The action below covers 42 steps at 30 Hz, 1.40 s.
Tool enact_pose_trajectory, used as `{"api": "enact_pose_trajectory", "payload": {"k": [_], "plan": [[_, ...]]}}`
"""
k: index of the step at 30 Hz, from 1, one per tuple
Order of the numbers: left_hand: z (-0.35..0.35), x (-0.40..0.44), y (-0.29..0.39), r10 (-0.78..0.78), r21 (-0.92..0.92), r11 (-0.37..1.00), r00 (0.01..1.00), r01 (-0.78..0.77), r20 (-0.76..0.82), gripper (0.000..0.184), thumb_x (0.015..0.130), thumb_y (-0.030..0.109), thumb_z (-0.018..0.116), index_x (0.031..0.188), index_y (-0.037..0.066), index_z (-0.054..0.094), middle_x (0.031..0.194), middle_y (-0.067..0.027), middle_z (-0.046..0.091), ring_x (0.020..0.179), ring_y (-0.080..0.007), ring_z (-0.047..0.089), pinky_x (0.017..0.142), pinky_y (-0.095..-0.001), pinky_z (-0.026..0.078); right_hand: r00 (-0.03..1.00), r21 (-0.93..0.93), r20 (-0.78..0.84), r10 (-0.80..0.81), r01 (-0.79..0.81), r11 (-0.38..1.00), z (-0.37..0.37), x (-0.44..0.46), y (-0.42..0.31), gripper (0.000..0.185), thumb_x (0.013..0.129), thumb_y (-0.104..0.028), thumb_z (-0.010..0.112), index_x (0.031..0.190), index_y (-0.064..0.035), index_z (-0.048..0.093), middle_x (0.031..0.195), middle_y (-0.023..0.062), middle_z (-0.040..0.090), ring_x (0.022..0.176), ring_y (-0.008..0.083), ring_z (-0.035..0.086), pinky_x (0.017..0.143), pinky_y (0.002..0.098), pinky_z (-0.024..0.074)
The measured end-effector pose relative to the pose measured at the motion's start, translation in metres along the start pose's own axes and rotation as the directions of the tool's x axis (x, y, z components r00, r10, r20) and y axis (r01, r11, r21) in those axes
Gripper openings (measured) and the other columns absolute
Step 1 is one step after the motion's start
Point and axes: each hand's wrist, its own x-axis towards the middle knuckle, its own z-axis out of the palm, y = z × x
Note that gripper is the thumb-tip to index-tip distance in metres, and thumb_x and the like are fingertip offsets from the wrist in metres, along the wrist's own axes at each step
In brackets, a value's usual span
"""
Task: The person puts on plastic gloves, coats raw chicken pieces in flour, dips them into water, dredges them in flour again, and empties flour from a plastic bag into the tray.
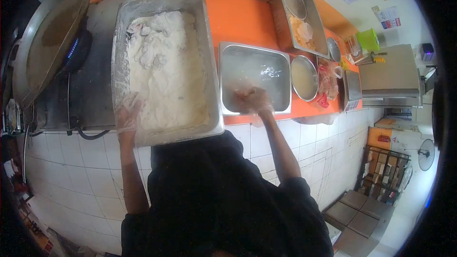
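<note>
My left hand (129, 113), in a clear glove dusted with flour, is at the near left corner of a large metal tray (215, 85). White flour (166, 78) fills much of this tray, with coated pieces (150, 43) at its far left. The left fingers lie over the tray's rim; what they grip is unclear. My right hand (254, 100), also in a clear glove, is over the near part of a smaller metal pan (289, 78) of cloudy water. Its fingers are curled and partly blurred, so anything in them cannot be made out.
At the left, a large pan (24, 62) of oil sits over a blue burner flame (72, 48). Right of the water pan are a round bowl (304, 78), a deep metal container (281, 24), plastic bags (328, 83) and a scale (352, 90).
</note>
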Motion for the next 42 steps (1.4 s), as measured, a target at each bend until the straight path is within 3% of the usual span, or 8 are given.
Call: {"api": "enact_pose_trajectory", "payload": {"k": [6,7,14,19,22,25,28,42], "plan": [[-0.001,0.000,0.000,0.018,0.166,0.986,1.000,-0.015,-0.014,0.037,0.089,0.030,0.056,0.115,0.004,0.058,0.110,-0.0123,0.062,0.100,-0.0243,0.059,0.088,-0.0334,0.042,0.998,0.195,0.058,-0.035,0.023,0.980,-0.067,-0.020,-0.009,0.030,0.069,-0.022,0.072,0.091,-0.0029,0.068,0.083,0.0111,0.068,0.071,0.0166,0.063,0.066,0.0309,0.0491],[-0.003,0.000,0.008,0.017,0.177,0.984,1.000,-0.017,-0.001,0.037,0.089,0.030,0.056,0.115,0.004,0.058,0.111,-0.0124,0.062,0.100,-0.0244,0.059,0.089,-0.0337,0.042,0.989,0.291,0.148,-0.027,-0.018,0.957,-0.071,-0.015,-0.004,0.031,0.071,-0.028,0.069,0.095,-0.0082,0.069,0.088,0.0114,0.069,0.082,0.0202,0.065,0.072,0.0334,0.0494],[-0.001,-0.006,0.016,-0.047,0.062,0.997,0.999,0.048,-0.010,0.042,0.089,0.034,0.054,0.119,0.004,0.057,0.113,-0.0133,0.061,0.103,-0.0249,0.057,0.090,-0.0347,0.040,0.973,0.303,0.208,-0.097,0.030,0.953,-0.087,-0.013,-0.006,0.022,0.071,-0.022,0.071,0.082,-0.0036,0.065,0.076,0.0076,0.065,0.068,0.0140,0.059,0.063,0.0293,0.0472],[-0.004,-0.004,0.012,-0.046,0.168,0.985,0.999,0.045,0.005,0.045,0.090,0.034,0.054,0.121,0.003,0.055,0.115,-0.0131,0.061,0.102,-0.0244,0.057,0.090,-0.0339,0.040,0.980,0.322,0.187,-0.071,0.007,0.947,-0.109,-0.024,-0.024,0.021,0.072,-0.019,0.071,0.081,-0.0020,0.064,0.075,0.0055,0.064,0.066,0.0118,0.056,0.061,0.0288,0.0462],[-0.004,-0.004,0.010,-0.009,0.089,0.996,1.000,0.008,0.009,0.045,0.089,0.034,0.055,0.120,0.002,0.056,0.114,-0.0135,0.061,0.101,-0.0243,0.057,0.090,-0.0341,0.040,0.982,0.204,0.173,-0.072,0.035,0.978,-0.125,-0.030,-0.037,0.024,0.072,-0.022,0.072,0.083,-0.0021,0.065,0.076,0.0061,0.064,0.067,0.0129,0.057,0.061,0.0290,0.0464],[0.000,0.000,-0.006,-0.011,0.001,1.000,1.000,0.011,-0.017,0.045,0.088,0.034,0.056,0.119,0.001,0.057,0.111,-0.0141,0.062,0.100,-0.0247,0.058,0.088,-0.0346,0.041,0.905,-0.085,0.128,-0.405,0.417,0.905,-0.128,-0.024,-0.027,0.026,0.074,-0.025,0.072,0.085,-0.0023,0.066,0.076,0.0068,0.065,0.068,0.0141,0.057,0.062,0.0298,0.0466],[-0.001,0.001,0.004,-0.071,0.068,0.995,0.997,0.073,-0.029,0.045,0.087,0.034,0.058,0.117,0.001,0.058,0.108,-0.0143,0.063,0.098,-0.0251,0.059,0.087,-0.0349,0.042,0.976,0.207,0.171,-0.137,0.100,0.973,-0.134,-0.022,-0.029,0.026,0.074,-0.026,0.071,0.087,-0.0037,0.067,0.076,0.0077,0.065,0.068,0.0153,0.058,0.063,0.0304,0.0467],[-0.005,-0.003,0.005,-0.053,0.122,0.991,0.998,0.055,-0.024,0.047,0.086,0.036,0.060,0.120,0.003,0.055,0.110,-0.0137,0.062,0.099,-0.0268,0.059,0.087,-0.0355,0.042,0.964,0.027,0.138,-0.225,0.224,0.974,-0.159,-0.022,-0.046,0.025,0.075,-0.027,0.069,0.084,-0.0036,0.066,0.078,0.0103,0.065,0.071,0.0175,0.059,0.067,0.0312,0.0461]]}}
